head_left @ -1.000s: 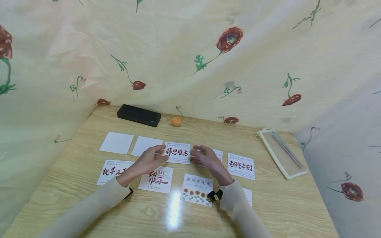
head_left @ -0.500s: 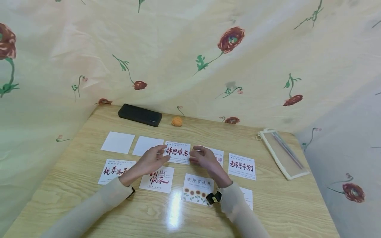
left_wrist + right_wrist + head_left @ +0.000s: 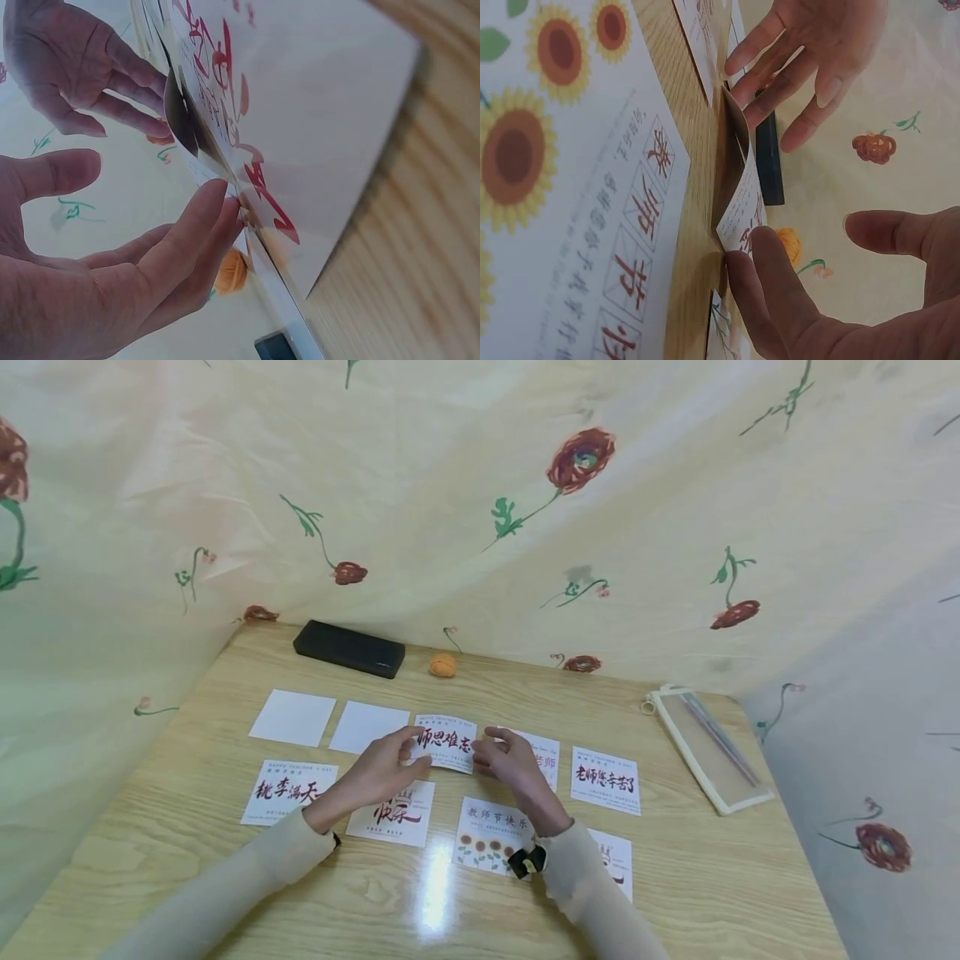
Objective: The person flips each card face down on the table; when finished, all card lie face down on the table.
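Observation:
Between the two hands lies a white card with red Chinese writing (image 3: 444, 742), bowed so its middle stands off the table. My left hand (image 3: 384, 767) touches its left edge with the fingertips, and the thumb stands apart from them. At the opposite edge, the fingertips of my right hand (image 3: 519, 766) meet the card, its thumb also spread away. The right wrist view shows the arched card (image 3: 742, 199) with a gap beneath it. Nearest below are the sunflower card (image 3: 487, 847) and another red-lettered card (image 3: 393, 818), partly covered by the left hand.
Two blank white cards (image 3: 292, 717) lie at the left of the back row. Further printed cards (image 3: 606, 779) lie around the hands. Behind the rows are a black case (image 3: 348, 649) and an orange ball-like thing (image 3: 442, 666). A clear zip pouch (image 3: 712, 747) rests at the right.
The card between the hands was flat and has now bowed upward. The right hand has shifted slightly left, against its edge; the left hand has barely moved.

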Demonstrator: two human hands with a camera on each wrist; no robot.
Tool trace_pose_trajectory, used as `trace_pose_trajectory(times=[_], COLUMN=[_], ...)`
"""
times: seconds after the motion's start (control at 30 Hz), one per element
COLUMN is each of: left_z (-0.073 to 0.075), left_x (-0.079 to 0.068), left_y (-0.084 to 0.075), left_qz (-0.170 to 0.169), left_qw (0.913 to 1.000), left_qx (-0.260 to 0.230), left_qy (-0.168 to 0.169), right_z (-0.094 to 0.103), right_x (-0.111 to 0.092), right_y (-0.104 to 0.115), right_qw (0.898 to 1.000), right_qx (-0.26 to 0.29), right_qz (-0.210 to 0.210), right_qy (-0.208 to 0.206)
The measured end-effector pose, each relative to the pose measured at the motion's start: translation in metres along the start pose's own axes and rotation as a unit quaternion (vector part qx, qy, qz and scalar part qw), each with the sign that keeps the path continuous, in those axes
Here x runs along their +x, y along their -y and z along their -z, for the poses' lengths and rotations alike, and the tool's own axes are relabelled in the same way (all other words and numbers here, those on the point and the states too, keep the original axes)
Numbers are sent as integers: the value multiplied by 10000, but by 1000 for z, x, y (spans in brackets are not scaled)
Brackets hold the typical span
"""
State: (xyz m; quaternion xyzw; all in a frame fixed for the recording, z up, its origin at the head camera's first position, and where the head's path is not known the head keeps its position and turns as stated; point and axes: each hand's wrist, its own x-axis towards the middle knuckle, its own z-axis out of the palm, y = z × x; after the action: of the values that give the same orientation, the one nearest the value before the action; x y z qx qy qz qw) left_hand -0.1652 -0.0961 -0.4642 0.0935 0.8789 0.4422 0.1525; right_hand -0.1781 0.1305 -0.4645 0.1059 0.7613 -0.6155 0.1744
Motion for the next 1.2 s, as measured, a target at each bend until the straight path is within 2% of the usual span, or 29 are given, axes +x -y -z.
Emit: trace_pose_trajectory(times=[0.27,0.6,0.87,1.03,1.2], left_z=[0,-3,-6,-12,-15], left_x=[-1,-2,0,2,2], left_y=[1,4,0,-6,-11], left_qz=[64,-16,-111,-68,-220], left_qw=[10000,9997,9987,9977,9964], left_qx=[-67,-221,-494,-675,-818], left_qy=[22,33,-12,-94,-79], right_z=[0,11,13,10,8], right_x=[2,5,6,6,6], right_y=[-1,1,4,3,0], right_qw=[9997,9987,9958,9955,9953], right_qx=[208,480,820,684,618], right_qz=[-152,163,371,414,337], right_qy=[-40,-75,178,506,669])
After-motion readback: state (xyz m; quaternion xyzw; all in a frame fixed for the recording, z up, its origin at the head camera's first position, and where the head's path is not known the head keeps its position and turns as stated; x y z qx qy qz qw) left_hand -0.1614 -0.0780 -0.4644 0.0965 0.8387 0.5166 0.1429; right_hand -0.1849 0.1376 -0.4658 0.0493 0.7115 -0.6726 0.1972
